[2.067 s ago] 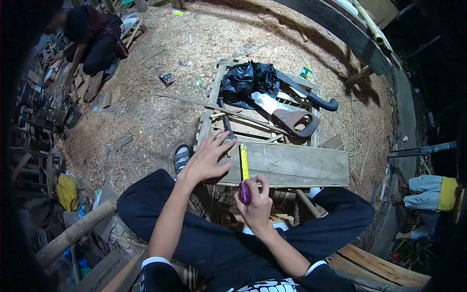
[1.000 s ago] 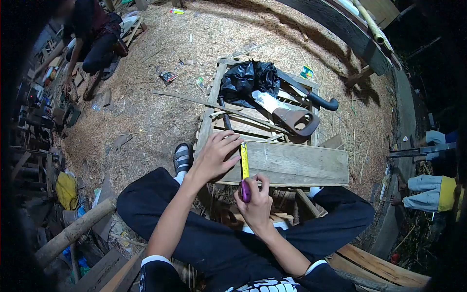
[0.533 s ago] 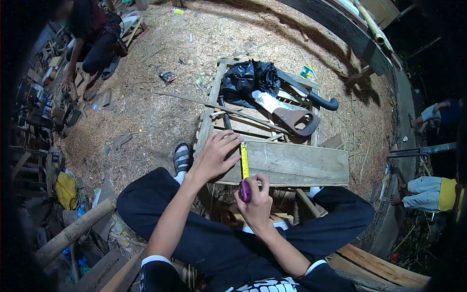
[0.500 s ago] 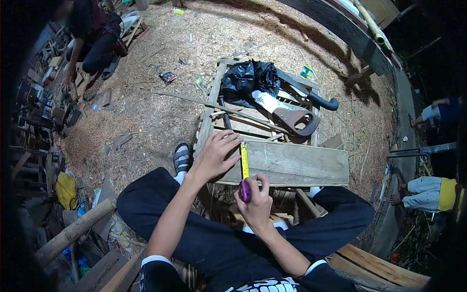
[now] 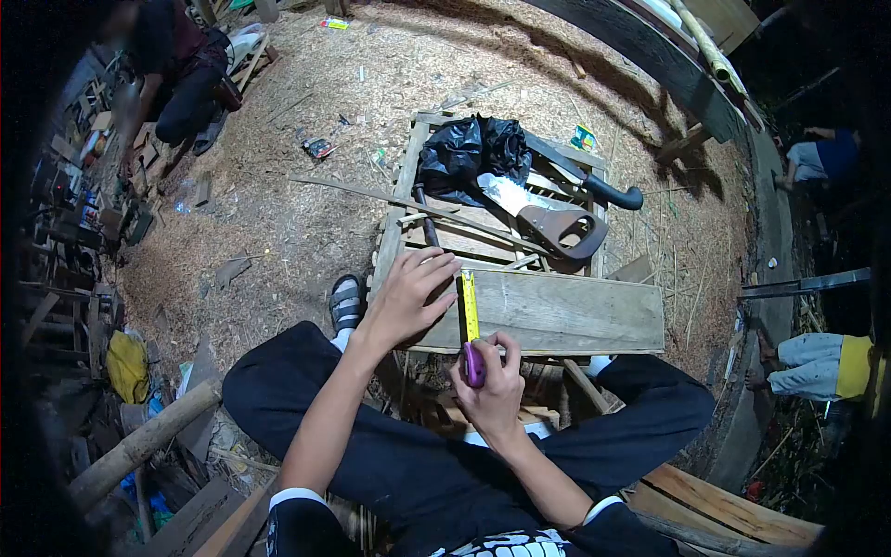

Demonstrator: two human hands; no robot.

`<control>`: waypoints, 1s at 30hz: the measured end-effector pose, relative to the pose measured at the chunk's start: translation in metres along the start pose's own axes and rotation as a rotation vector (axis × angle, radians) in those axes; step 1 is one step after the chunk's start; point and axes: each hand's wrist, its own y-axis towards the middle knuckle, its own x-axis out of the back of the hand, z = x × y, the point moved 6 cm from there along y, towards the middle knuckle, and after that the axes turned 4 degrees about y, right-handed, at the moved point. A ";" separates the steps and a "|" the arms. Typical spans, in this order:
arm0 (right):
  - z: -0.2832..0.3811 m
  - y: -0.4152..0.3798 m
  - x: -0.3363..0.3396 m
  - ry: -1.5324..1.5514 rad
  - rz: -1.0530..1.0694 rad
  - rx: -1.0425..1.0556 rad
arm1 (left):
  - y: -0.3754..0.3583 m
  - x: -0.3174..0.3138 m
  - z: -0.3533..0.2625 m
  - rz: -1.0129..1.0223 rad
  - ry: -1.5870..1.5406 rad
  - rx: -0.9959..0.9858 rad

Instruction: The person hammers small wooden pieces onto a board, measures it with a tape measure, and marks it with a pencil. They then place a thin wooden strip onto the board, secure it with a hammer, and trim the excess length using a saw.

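While the tape measure [image 5: 470, 311] crosses the plank [image 5: 557, 314], its right half lies bare.

There is only one view, from a camera on the person's head. It looks forward and steeply down with a wide fisheye lens, close above the lap, both hands and the plank [image 5: 557, 311]. The sawdust floor [image 5: 306, 186] curves away towards the dark frame edges.
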 end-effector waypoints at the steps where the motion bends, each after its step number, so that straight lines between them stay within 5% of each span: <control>1: 0.000 0.002 0.002 0.009 -0.009 -0.003 | 0.001 -0.001 0.000 0.006 -0.001 0.000; 17: -0.070 0.062 0.094 -0.156 -0.105 0.264 | 0.029 -0.034 -0.043 0.135 -0.031 -0.150; 26: -0.120 0.087 0.130 -0.034 -0.029 0.185 | 0.016 -0.068 -0.070 0.529 0.308 -0.109; 30: -0.119 0.086 0.134 0.014 0.030 0.158 | 0.025 -0.072 -0.074 0.488 0.241 -0.115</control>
